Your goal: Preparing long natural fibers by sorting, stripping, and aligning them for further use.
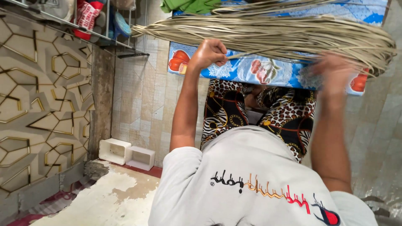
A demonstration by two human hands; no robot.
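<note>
While your left hand [208, 53] is fisted on the strips [268, 35], steady them; your blurred right hand [335, 73] touches them, grip unclear.

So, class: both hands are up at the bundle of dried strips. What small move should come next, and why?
Probably steady the right hand on the strips. It shows blurred at the bundle's looped end, while the left hand is already fisted around a few strands. The bundle lies loose across the blue mat, so a second firm hold seems needed.
</note>
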